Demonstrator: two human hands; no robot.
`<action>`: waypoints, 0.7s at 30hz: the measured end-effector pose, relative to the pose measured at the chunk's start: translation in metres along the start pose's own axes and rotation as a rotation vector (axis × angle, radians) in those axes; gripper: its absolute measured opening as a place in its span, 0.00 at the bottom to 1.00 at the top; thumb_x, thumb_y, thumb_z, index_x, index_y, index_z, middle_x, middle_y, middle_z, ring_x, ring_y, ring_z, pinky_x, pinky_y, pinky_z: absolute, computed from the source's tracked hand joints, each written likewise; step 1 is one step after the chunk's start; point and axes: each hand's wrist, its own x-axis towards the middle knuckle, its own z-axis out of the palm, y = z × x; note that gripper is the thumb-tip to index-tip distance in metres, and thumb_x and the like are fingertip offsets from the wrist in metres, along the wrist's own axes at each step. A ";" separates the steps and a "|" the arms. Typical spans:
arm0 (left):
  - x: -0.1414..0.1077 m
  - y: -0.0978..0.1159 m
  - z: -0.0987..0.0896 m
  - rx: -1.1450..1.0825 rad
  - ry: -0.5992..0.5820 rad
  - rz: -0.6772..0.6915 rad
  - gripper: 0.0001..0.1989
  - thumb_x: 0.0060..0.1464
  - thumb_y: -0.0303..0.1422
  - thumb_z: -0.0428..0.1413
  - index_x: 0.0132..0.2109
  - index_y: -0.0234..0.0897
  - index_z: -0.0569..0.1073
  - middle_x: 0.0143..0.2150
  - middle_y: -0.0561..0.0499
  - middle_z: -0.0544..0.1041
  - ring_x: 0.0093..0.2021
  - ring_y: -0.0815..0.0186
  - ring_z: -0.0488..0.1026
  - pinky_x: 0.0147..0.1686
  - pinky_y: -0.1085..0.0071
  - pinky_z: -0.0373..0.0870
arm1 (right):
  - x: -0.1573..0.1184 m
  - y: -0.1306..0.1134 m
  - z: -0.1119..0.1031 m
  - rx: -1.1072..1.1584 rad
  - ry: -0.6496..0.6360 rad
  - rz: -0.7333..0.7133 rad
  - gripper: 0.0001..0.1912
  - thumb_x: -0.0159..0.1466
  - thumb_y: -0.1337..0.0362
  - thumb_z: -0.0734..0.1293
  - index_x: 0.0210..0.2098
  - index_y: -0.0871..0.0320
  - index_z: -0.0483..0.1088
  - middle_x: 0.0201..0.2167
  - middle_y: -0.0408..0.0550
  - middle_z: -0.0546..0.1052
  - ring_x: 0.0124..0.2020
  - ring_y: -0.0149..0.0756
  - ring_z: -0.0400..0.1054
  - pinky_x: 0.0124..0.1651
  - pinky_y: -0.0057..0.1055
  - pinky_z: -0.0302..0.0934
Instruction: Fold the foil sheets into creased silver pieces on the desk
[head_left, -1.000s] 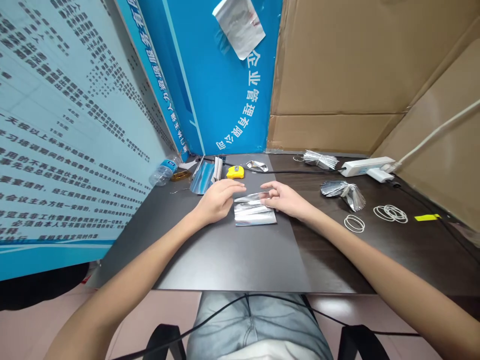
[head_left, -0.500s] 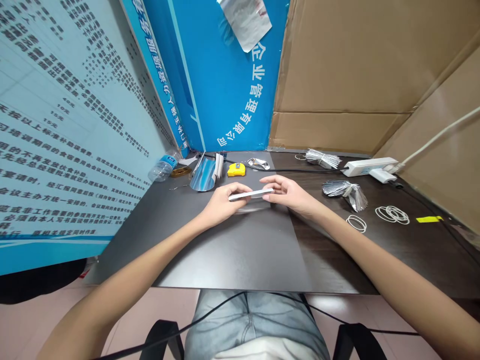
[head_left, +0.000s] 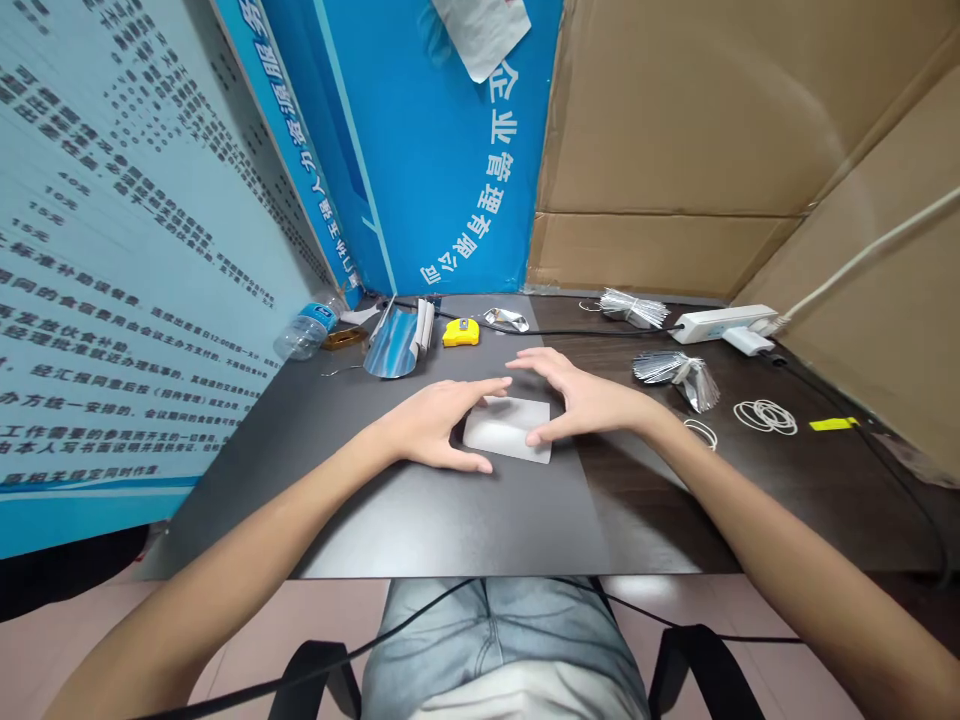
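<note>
A flat white rectangular card or sheet stack (head_left: pixel 508 428) lies on the grey mat (head_left: pixel 465 520) in front of me. My left hand (head_left: pixel 442 425) is at its left side, thumb and fingers spread apart. On the other side, my right hand (head_left: pixel 581 400) is also spread, its thumb tip over the right part of the white piece. Whether that thumb touches it I cannot tell. Neither hand grips anything. Behind them are a yellow tape measure (head_left: pixel 460 332) and a curled blue-and-silver sheet (head_left: pixel 391 342).
Bundles of silvery strips (head_left: pixel 634 308) and a white power strip (head_left: pixel 724 322) are at the back right. White rings (head_left: pixel 765 417) and a yellow strip (head_left: pixel 832 424) lie to the right. A plastic bottle (head_left: pixel 309 330) rests at the back left. Blue and cardboard panels (head_left: pixel 660 120) enclose the desk.
The white piece, held edge-on between both hands before, now lies flat on the mat. Both hands have let go and opened. The view has shifted slightly.
</note>
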 end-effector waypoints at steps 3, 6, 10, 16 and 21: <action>0.001 0.004 -0.003 -0.032 0.003 -0.024 0.58 0.51 0.61 0.69 0.78 0.43 0.55 0.66 0.38 0.78 0.61 0.44 0.78 0.62 0.55 0.69 | -0.006 -0.014 0.005 -0.040 -0.029 -0.049 0.57 0.49 0.41 0.83 0.72 0.44 0.62 0.70 0.55 0.64 0.72 0.61 0.60 0.73 0.58 0.61; 0.002 0.004 -0.003 -0.015 -0.004 -0.012 0.58 0.47 0.61 0.71 0.76 0.44 0.59 0.59 0.40 0.82 0.58 0.45 0.79 0.59 0.58 0.70 | -0.012 -0.024 0.013 -0.096 -0.068 -0.032 0.63 0.46 0.39 0.84 0.75 0.46 0.58 0.70 0.57 0.63 0.70 0.62 0.63 0.70 0.56 0.64; 0.003 0.002 0.000 0.054 0.028 -0.048 0.41 0.63 0.54 0.63 0.75 0.44 0.62 0.55 0.43 0.84 0.52 0.51 0.81 0.53 0.63 0.70 | -0.011 -0.023 0.024 -0.116 -0.062 0.018 0.69 0.44 0.42 0.85 0.77 0.51 0.55 0.68 0.61 0.67 0.68 0.65 0.65 0.70 0.57 0.62; 0.003 0.004 -0.003 0.127 0.006 -0.138 0.32 0.71 0.52 0.53 0.73 0.41 0.64 0.51 0.44 0.83 0.49 0.54 0.81 0.46 0.66 0.70 | -0.003 -0.021 0.027 -0.057 -0.023 0.030 0.44 0.64 0.53 0.75 0.74 0.52 0.56 0.54 0.53 0.80 0.50 0.48 0.76 0.53 0.40 0.68; 0.005 0.005 -0.007 0.158 -0.049 -0.032 0.31 0.73 0.56 0.42 0.54 0.37 0.79 0.47 0.41 0.84 0.47 0.55 0.80 0.49 0.63 0.69 | 0.000 -0.026 0.024 -0.086 -0.008 0.007 0.14 0.73 0.57 0.64 0.54 0.55 0.73 0.46 0.50 0.83 0.45 0.39 0.76 0.48 0.32 0.62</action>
